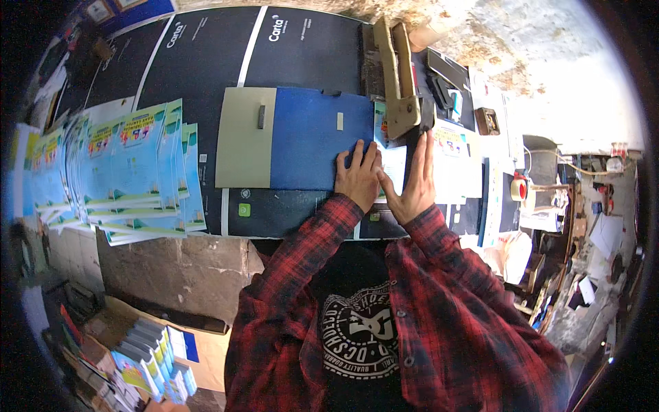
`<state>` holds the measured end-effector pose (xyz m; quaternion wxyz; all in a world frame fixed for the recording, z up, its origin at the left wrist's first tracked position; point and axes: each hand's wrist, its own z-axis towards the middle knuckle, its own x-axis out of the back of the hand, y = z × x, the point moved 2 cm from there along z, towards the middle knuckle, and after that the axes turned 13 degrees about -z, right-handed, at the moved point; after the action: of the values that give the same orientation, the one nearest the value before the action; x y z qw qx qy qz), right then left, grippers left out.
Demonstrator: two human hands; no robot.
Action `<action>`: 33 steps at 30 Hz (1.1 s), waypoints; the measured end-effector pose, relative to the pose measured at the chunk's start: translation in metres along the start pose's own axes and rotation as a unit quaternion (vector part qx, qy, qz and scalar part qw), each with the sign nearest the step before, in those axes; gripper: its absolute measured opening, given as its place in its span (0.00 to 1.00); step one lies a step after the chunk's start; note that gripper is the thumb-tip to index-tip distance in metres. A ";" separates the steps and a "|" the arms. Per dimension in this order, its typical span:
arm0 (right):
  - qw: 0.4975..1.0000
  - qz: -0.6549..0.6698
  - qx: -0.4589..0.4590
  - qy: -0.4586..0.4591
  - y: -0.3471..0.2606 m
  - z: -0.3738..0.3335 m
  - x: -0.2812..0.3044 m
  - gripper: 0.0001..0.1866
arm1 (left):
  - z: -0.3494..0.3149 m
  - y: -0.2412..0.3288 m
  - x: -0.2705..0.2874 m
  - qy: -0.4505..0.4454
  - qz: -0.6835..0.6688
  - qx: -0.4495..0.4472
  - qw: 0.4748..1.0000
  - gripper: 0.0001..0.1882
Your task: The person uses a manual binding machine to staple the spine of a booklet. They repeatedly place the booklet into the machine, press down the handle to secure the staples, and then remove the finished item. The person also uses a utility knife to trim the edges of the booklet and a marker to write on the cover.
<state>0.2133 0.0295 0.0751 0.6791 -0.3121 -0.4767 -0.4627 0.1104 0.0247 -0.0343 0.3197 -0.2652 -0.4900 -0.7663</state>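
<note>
My left hand (358,175) lies flat with fingers spread on the right end of a blue board (309,141), which has a grey-beige panel (240,137) at its left. Close beside it, my right hand (414,180) is stretched out, fingers together and thumb out toward the left hand. Between the hands lies a light printed booklet or sheet (393,162), its far end under a large beige stapler (398,79). The fingertips of my right hand come close to the stapler's dark front end. Neither hand grips anything that I can make out.
Fanned stacks of blue-green printed booklets (130,165) cover the table's left. Right of my hands lie more sheets (463,161), a small brown box (488,121) and a tape roll (518,189). More booklets (154,357) stand in a carton at lower left.
</note>
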 end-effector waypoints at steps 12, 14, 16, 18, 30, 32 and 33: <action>0.801 0.454 -0.123 -0.370 0.108 0.093 0.063 0.31 | 0.009 0.015 0.002 -0.056 0.106 -0.031 0.992 0.23; 0.835 0.400 -0.244 -0.289 0.121 0.080 0.054 0.34 | 0.010 0.015 0.002 -0.045 0.098 -0.035 0.994 0.23; 0.828 0.433 -0.265 -0.240 0.126 0.065 0.056 0.39 | 0.007 0.010 -0.001 -0.010 0.063 -0.037 0.997 0.22; 0.863 0.400 -0.236 -0.198 0.116 0.060 0.081 0.34 | 0.004 0.011 -0.005 0.000 0.045 -0.038 0.998 0.21; 0.996 -0.037 -0.005 -0.086 0.012 0.013 0.032 0.53 | 0.005 0.005 0.007 -0.029 -0.004 -0.023 0.999 0.31; 0.996 -0.003 0.002 -0.084 0.009 0.011 0.028 0.53 | 0.004 0.004 0.004 -0.035 -0.003 -0.009 0.999 0.32; 0.995 0.016 0.000 -0.101 0.008 0.013 0.030 0.54 | 0.003 0.004 0.005 -0.045 0.001 -0.002 0.999 0.32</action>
<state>0.2199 0.0340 0.1082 0.6352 -0.3650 -0.5375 -0.4177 0.1107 0.0249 -0.0274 0.2976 -0.3008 -0.5018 -0.7544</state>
